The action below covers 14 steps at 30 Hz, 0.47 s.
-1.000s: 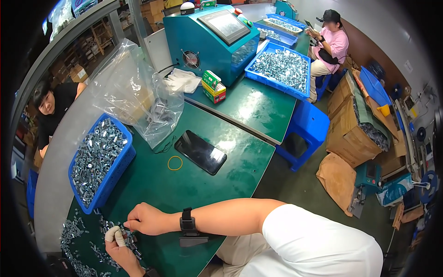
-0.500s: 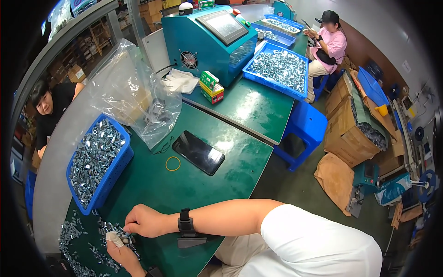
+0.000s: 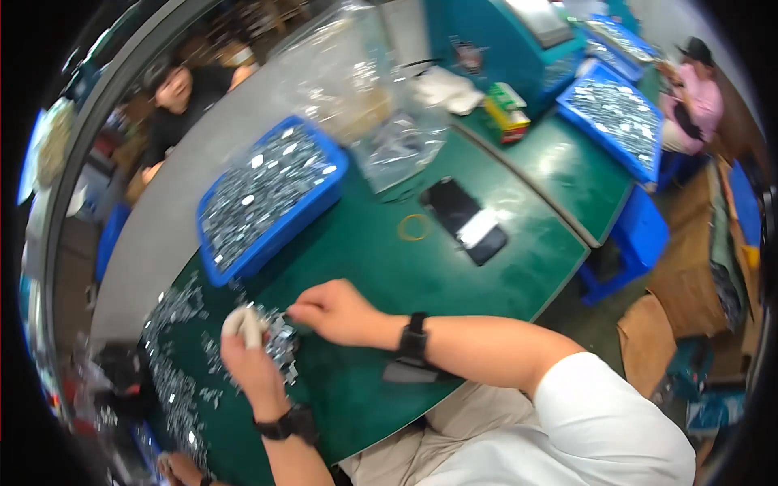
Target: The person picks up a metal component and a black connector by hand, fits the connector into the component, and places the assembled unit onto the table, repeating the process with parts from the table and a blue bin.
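Observation:
My left hand (image 3: 253, 364) has pale wrapping on its thumb and finger. It is closed over a small heap of shiny metal parts (image 3: 284, 347) on the green table (image 3: 365, 283). Just right of it, my right hand (image 3: 339, 312) pinches with thumb and forefinger at the heap's edge; something dark and small may sit at the fingertips, too blurred to name. More loose metal parts (image 3: 174, 381) lie strewn left of my hands. Beyond them stands a blue basket (image 3: 279, 247) full of similar parts.
A phone (image 3: 466, 219), a rubber band (image 3: 413, 228), a clear plastic bag (image 3: 405, 150) and a small box (image 3: 506, 112) lie farther back. A blue tray (image 3: 612, 121) of parts is at back right. Two people sit nearby; another person's hand (image 3: 180, 466) shows at lower left.
The whole view has swung left and down, so everything sits farther right, with motion blur. My hands have drawn slightly apart over the heap. Another person's hand has come into view at lower left.

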{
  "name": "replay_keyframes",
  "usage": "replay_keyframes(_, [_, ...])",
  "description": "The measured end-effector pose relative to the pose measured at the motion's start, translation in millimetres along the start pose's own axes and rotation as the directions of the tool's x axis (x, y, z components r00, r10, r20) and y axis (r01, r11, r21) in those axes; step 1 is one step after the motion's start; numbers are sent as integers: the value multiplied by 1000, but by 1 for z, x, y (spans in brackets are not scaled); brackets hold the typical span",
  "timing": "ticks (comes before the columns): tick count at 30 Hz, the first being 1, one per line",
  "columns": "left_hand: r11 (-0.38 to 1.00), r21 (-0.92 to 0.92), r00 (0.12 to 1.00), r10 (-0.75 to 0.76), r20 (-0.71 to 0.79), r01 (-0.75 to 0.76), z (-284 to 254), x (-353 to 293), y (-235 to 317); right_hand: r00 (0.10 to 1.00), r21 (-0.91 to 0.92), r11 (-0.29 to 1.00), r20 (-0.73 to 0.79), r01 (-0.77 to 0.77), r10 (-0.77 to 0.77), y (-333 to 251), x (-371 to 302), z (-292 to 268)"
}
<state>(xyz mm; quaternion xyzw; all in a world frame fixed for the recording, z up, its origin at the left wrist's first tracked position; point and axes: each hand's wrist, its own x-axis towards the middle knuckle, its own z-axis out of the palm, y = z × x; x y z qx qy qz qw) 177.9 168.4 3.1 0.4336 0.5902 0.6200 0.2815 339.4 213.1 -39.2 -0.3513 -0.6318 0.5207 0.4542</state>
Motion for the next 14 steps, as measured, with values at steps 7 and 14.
replay_keyframes(7, [991,-100,968,113,224,-93,2,98,49,998,40,999,46,-33,31,-14,-2,36])
replay_keyframes(14, [998,-42,964,-25,266,37,-22,98,31,994,75,991,14,-107,107,-9,0,49])
